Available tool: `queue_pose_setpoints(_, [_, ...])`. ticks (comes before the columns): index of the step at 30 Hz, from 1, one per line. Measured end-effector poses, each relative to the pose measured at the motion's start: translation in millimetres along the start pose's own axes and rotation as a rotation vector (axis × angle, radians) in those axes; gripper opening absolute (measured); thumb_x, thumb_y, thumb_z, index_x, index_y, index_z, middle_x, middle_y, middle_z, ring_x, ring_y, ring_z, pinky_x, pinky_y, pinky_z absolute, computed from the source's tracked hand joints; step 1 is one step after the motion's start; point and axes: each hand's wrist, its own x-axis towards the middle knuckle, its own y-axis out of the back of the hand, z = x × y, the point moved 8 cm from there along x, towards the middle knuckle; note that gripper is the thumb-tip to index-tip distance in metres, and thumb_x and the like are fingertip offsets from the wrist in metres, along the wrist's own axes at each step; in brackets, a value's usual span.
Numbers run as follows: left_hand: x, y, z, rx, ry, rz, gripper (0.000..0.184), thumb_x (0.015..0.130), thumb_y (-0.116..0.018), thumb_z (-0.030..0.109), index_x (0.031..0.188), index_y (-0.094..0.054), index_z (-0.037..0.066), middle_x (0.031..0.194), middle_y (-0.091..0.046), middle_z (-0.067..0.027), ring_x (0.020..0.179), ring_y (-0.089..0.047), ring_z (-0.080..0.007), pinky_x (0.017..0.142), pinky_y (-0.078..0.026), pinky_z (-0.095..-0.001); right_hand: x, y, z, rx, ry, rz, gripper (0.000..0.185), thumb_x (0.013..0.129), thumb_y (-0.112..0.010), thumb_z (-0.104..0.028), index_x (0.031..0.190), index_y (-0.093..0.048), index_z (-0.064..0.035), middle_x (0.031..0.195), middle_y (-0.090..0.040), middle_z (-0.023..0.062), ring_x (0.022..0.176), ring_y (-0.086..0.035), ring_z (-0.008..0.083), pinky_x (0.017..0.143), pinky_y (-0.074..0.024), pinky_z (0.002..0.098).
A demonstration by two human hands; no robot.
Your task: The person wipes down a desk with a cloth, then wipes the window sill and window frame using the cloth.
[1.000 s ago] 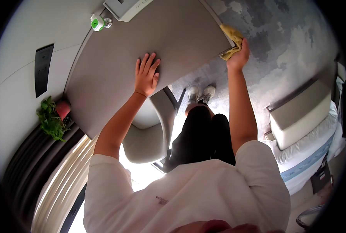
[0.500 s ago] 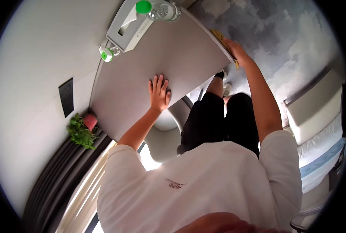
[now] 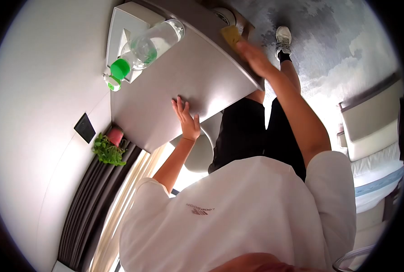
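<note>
My left hand rests on the grey desk top near its front edge, fingers apart and holding nothing. Beyond the desk's right edge, my right hand presses a yellow cloth against the outer side of the desk; the hand is slightly blurred. A clear bottle with a green cap is at the back of the desk, in front of a white tissue box. Beside its cap is a small white-and-green bottle.
A potted plant is by the dark curtain at left. A grey chair sits under the desk's front edge. At right are a bench and a bed. A round object lies past the desk's edge.
The view has shifted along the desk, bringing the clear bottle and tissue box more fully into sight. My right hand has moved with the cloth along the desk's side, away from the front corner.
</note>
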Motion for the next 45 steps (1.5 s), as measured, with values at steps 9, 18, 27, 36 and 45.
queue_pose_setpoints(9, [97.5,-14.6,105.3,-0.144,0.006,0.193,0.055,0.100,-0.045,0.022,0.150,-0.033,0.004,0.163,-0.020,-0.0268,0.152,-0.015,-0.0492,0.120,-0.008,-0.0650,15.3,-30.7,-103.1,0.079,0.449,-0.215,0.053,0.110,-0.038,-0.022,0.159,-0.027,-0.0086,0.167,-0.023,0.0088,0.156,-0.013,0.0257,0.125,-0.0122,0.0365])
queue_pose_setpoints(18, [121.4,-30.4,105.0,0.022,0.124,0.294,0.056,0.103,-0.038,0.038,0.145,-0.042,0.002,0.158,-0.032,-0.0278,0.149,-0.026,-0.0482,0.120,-0.014,-0.0614,103.0,-22.2,-54.4,0.047,0.266,-0.103,0.050,0.109,-0.036,-0.027,0.150,-0.037,0.0008,0.158,-0.035,0.0216,0.148,-0.030,0.0335,0.120,-0.0242,0.0387])
queue_pose_setpoints(27, [117.1,-36.0,99.9,0.035,0.126,0.261,0.060,0.101,-0.040,0.041,0.146,-0.041,0.002,0.158,-0.030,-0.0302,0.149,-0.024,-0.0500,0.120,-0.014,-0.0623,125.7,-42.7,-63.6,-0.422,0.616,0.024,0.039,0.106,-0.042,-0.020,0.137,-0.053,0.0006,0.139,-0.054,0.0222,0.131,-0.051,0.0373,0.110,-0.0399,0.0375])
queue_pose_setpoints(36, [118.4,-38.4,99.0,0.042,0.139,0.260,0.059,0.101,-0.042,0.042,0.145,-0.041,0.003,0.158,-0.031,-0.0298,0.148,-0.025,-0.0500,0.120,-0.014,-0.0630,118.4,-54.8,-98.0,-0.014,0.552,-0.078,0.044,0.106,-0.040,-0.018,0.144,-0.046,0.0037,0.151,-0.046,0.0200,0.141,-0.042,0.0327,0.118,-0.0304,0.0352])
queue_pose_setpoints(45, [118.0,-35.1,101.5,0.041,0.130,0.271,0.058,0.100,-0.044,0.042,0.144,-0.044,0.003,0.158,-0.032,-0.0285,0.148,-0.026,-0.0493,0.120,-0.015,-0.0632,139.1,-19.6,31.0,-0.256,0.146,-0.057,0.050,0.107,-0.034,-0.023,0.151,-0.036,0.0018,0.155,-0.040,0.0230,0.146,-0.036,0.0337,0.120,-0.0268,0.0370])
